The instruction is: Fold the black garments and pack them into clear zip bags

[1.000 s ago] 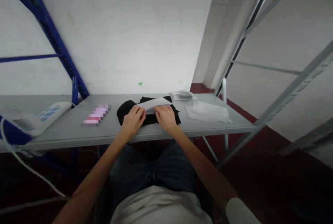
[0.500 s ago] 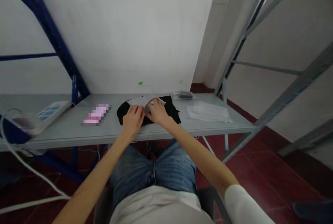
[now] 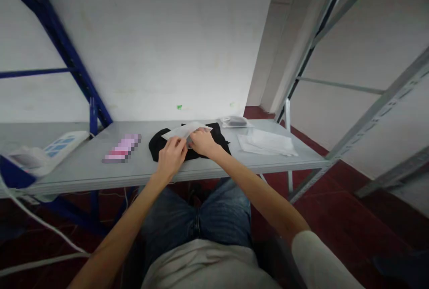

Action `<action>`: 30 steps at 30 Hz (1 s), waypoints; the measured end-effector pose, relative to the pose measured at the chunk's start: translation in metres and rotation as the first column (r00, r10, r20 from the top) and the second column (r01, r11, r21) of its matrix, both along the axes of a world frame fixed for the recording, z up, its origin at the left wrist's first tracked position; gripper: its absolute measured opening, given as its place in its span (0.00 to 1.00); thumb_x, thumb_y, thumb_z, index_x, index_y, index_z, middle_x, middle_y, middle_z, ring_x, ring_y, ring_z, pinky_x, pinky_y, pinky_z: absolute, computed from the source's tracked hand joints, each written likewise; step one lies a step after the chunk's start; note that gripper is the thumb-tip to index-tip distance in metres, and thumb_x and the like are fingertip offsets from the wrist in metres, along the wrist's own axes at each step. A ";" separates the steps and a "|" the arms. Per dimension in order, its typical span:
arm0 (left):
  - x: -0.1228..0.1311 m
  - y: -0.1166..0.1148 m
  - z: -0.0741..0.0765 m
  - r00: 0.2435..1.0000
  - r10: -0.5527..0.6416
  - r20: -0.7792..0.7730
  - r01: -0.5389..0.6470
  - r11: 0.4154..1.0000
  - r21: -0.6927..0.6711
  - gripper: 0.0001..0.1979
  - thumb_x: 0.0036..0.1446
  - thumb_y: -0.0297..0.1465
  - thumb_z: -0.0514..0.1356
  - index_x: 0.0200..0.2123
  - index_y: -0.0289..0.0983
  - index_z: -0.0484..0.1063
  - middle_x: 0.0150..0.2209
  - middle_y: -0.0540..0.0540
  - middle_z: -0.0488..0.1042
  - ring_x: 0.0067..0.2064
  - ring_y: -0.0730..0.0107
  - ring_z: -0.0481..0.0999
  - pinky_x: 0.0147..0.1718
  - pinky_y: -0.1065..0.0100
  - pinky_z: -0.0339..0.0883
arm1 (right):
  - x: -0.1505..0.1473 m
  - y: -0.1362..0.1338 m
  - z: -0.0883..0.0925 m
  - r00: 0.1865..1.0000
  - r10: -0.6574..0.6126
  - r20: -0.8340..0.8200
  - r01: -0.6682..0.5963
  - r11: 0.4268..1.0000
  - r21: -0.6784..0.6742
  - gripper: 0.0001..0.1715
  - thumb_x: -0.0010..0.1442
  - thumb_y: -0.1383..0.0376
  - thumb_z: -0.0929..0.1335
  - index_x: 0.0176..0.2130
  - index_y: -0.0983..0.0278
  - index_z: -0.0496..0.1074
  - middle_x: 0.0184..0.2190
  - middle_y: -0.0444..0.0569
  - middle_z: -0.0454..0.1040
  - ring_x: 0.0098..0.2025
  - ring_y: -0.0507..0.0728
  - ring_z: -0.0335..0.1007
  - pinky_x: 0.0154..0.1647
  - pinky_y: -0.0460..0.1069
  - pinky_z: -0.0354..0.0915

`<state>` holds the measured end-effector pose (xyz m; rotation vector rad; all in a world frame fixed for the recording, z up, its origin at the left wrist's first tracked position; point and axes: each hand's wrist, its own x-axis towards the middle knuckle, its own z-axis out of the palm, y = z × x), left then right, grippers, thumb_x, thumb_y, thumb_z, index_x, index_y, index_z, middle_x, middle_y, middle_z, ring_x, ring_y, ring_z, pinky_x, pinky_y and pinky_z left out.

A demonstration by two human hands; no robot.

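Note:
A translucent white plastic bag (image 3: 187,129) lies over a piece of black cloth (image 3: 155,145) near the middle of the shelf. My left hand (image 3: 172,152) has its fingers curled on the near edge of the bag. Close beside it, my right hand (image 3: 203,142) is bent round the same edge, fingers pinched together. A small greyish bit shows between the fingertips, too blurred to make out. Part of the cloth is hidden under the bag and both hands.
On the grey shelf (image 3: 83,170), a stack of translucent bags (image 3: 270,142) lies to the right. Behind it sits a packed bag with something dark inside (image 3: 234,121). A pixelated pink item (image 3: 122,148) and a white power strip (image 3: 65,146) are leftward. Blue and grey uprights flank the shelf.
The bag's far part has risen and spread wider over the cloth. My right hand's fingers have curled lower and closer in; my left hand has hardly moved.

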<state>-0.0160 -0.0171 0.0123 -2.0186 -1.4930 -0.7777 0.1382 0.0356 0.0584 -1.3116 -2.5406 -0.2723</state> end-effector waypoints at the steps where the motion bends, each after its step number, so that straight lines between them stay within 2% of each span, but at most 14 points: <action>1: -0.001 0.000 0.000 1.000 0.013 0.013 -0.014 1.000 0.003 0.11 0.70 0.29 0.52 0.45 0.39 0.75 0.44 0.41 0.75 0.49 0.59 0.75 0.36 0.66 0.68 | 0.003 -0.003 0.002 0.999 0.019 -0.032 -0.019 1.000 0.007 0.18 0.70 0.64 0.66 0.56 0.66 0.75 0.52 0.60 0.80 0.58 0.67 0.73 0.59 0.57 0.65; 3: -0.002 0.000 0.001 0.999 0.041 0.036 -0.041 0.999 0.011 0.11 0.70 0.28 0.52 0.46 0.39 0.75 0.44 0.40 0.75 0.49 0.58 0.75 0.36 0.66 0.69 | 0.011 -0.009 0.005 0.988 -0.006 -0.153 0.010 1.000 0.026 0.18 0.73 0.64 0.61 0.55 0.62 0.75 0.50 0.55 0.81 0.53 0.62 0.76 0.55 0.53 0.67; 5: -0.003 0.000 0.002 0.996 0.064 0.057 -0.065 0.998 0.017 0.12 0.69 0.28 0.52 0.47 0.39 0.75 0.44 0.40 0.75 0.48 0.58 0.75 0.36 0.66 0.69 | 0.023 -0.012 0.003 0.946 -0.128 -0.298 0.141 0.990 0.022 0.20 0.76 0.63 0.58 0.54 0.60 0.75 0.49 0.53 0.81 0.50 0.61 0.77 0.51 0.52 0.67; 8: -0.003 0.000 0.003 0.994 0.073 0.083 -0.074 0.997 0.011 0.13 0.69 0.27 0.51 0.48 0.39 0.75 0.45 0.40 0.74 0.47 0.58 0.75 0.36 0.66 0.69 | 0.045 -0.005 -0.006 0.851 -0.378 -0.364 0.356 0.925 -0.131 0.20 0.75 0.57 0.60 0.52 0.62 0.76 0.48 0.58 0.81 0.50 0.65 0.78 0.50 0.54 0.68; 10: -0.003 0.001 0.002 0.993 0.071 0.098 -0.072 0.997 0.000 0.14 0.69 0.27 0.51 0.50 0.40 0.76 0.46 0.39 0.74 0.47 0.58 0.75 0.36 0.66 0.70 | 0.057 0.006 -0.014 0.825 -0.476 -0.305 0.405 0.874 -0.270 0.23 0.73 0.52 0.63 0.50 0.65 0.77 0.48 0.63 0.81 0.52 0.68 0.78 0.50 0.56 0.68; 12: -0.002 0.001 0.001 0.992 0.061 0.111 -0.060 0.998 -0.017 0.15 0.68 0.27 0.52 0.51 0.40 0.76 0.47 0.38 0.73 0.47 0.57 0.75 0.37 0.65 0.70 | 0.063 0.018 -0.021 0.829 -0.502 -0.246 0.394 0.837 -0.380 0.28 0.71 0.47 0.64 0.48 0.68 0.79 0.48 0.67 0.81 0.53 0.71 0.78 0.50 0.57 0.69; 15: -0.001 0.001 0.001 0.989 0.048 0.143 -0.044 0.999 -0.031 0.17 0.68 0.27 0.53 0.54 0.40 0.77 0.48 0.38 0.72 0.47 0.57 0.75 0.39 0.64 0.71 | 0.063 0.034 -0.026 0.838 -0.495 -0.231 0.349 0.811 -0.469 0.33 0.69 0.42 0.65 0.45 0.69 0.80 0.48 0.69 0.81 0.53 0.72 0.78 0.50 0.57 0.69; 22: -0.004 0.002 0.003 0.981 0.053 0.186 -0.049 0.999 -0.023 0.20 0.68 0.28 0.52 0.59 0.38 0.74 0.46 0.37 0.73 0.48 0.55 0.75 0.43 0.61 0.71 | 0.053 0.058 -0.020 0.799 -0.546 -0.251 0.315 0.737 -0.598 0.35 0.59 0.41 0.74 0.47 0.69 0.80 0.50 0.67 0.81 0.55 0.72 0.77 0.48 0.55 0.71; 27: -0.004 0.003 0.002 0.983 0.055 0.174 -0.055 0.998 -0.002 0.21 0.68 0.28 0.52 0.59 0.38 0.74 0.47 0.38 0.74 0.47 0.56 0.76 0.43 0.62 0.71 | 0.053 0.065 -0.022 0.730 -0.576 -0.367 0.199 0.693 -0.693 0.26 0.54 0.48 0.78 0.41 0.67 0.80 0.46 0.61 0.82 0.46 0.66 0.79 0.37 0.51 0.72; 30: -0.003 0.002 0.003 0.982 0.063 0.181 -0.062 0.998 -0.013 0.20 0.68 0.28 0.52 0.59 0.39 0.74 0.47 0.38 0.74 0.47 0.57 0.76 0.43 0.63 0.72 | 0.054 0.067 -0.023 0.677 -0.586 -0.446 0.138 0.696 -0.705 0.20 0.55 0.52 0.78 0.37 0.65 0.78 0.42 0.57 0.82 0.44 0.64 0.78 0.32 0.48 0.71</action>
